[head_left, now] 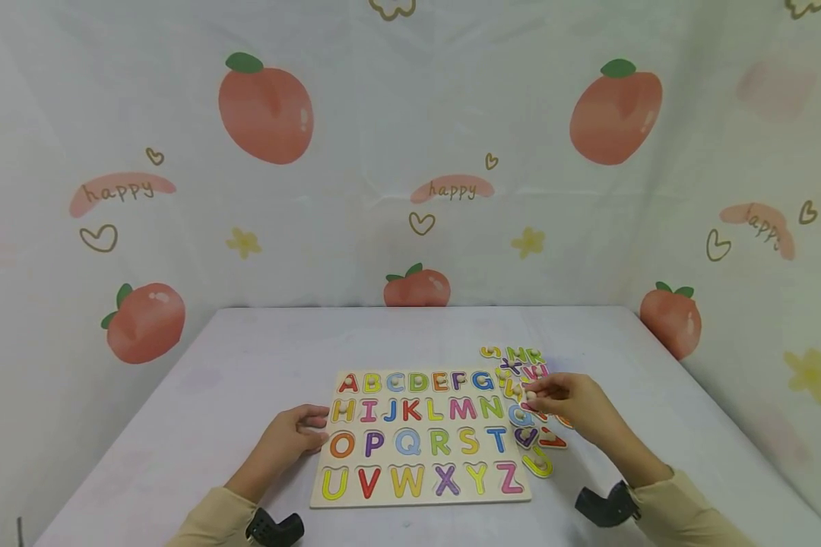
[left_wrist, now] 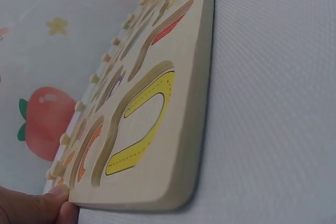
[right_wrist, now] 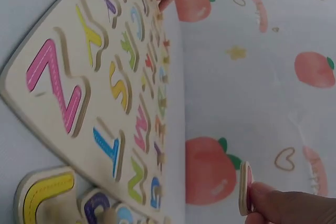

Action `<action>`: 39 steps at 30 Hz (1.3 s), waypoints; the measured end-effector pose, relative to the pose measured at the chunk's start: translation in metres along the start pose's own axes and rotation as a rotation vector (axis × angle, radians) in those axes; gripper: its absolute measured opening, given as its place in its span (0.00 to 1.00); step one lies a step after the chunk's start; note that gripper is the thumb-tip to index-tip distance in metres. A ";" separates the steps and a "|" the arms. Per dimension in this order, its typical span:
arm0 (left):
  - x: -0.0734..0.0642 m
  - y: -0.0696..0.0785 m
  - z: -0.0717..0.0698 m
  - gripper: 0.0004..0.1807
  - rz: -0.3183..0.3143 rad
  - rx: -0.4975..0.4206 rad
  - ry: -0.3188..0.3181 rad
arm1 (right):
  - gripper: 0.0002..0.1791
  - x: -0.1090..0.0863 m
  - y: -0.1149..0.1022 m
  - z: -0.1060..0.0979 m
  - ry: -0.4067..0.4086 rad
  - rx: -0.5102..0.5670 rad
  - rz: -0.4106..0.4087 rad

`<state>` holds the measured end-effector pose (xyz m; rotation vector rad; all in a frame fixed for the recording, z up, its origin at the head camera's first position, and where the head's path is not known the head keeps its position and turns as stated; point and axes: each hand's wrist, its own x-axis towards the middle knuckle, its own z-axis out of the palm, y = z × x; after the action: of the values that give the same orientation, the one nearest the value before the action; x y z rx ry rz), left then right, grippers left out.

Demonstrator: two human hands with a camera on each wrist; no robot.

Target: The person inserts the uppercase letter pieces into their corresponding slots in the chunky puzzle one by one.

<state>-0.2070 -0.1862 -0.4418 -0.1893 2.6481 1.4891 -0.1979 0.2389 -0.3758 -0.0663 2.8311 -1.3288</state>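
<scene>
A wooden alphabet puzzle board (head_left: 427, 471) lies flat, with letter-shaped recesses in rows. Knobbed letter pieces fill the top row, from the red A (head_left: 348, 383) to the blue G (head_left: 482, 381), and the H (head_left: 343, 411) below. My left hand (head_left: 290, 442) touches the board's left edge, thumb and fingers apart. Past the right edge, my right hand (head_left: 581, 404) pinches a small pink-faced letter piece (right_wrist: 245, 188) by thumb and finger. Seen edge-on in the right wrist view, that piece stands raised; I cannot tell which letter it is.
Loose letter pieces crowd along the board's right side, among them a yellow J (head_left: 538, 463), a purple piece (head_left: 526, 436) and a green N (head_left: 516, 354). A yellow S (head_left: 490, 352) lies beyond the top right corner. The white table (head_left: 260, 342) meets a patterned cloth backdrop (head_left: 342, 258).
</scene>
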 end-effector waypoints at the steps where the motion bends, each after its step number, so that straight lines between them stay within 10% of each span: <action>1: 0.000 0.000 0.000 0.24 0.002 0.000 0.000 | 0.14 0.002 -0.004 0.004 0.004 0.003 -0.009; 27: -0.001 0.004 -0.002 0.25 -0.004 0.011 -0.016 | 0.05 0.050 -0.082 0.119 -0.156 0.122 -0.234; 39: -0.001 0.003 -0.003 0.25 -0.001 0.014 -0.025 | 0.05 0.065 -0.106 0.156 -0.216 0.206 -0.163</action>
<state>-0.2071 -0.1870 -0.4378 -0.1699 2.6379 1.4630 -0.2550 0.0487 -0.3933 -0.4195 2.5427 -1.5320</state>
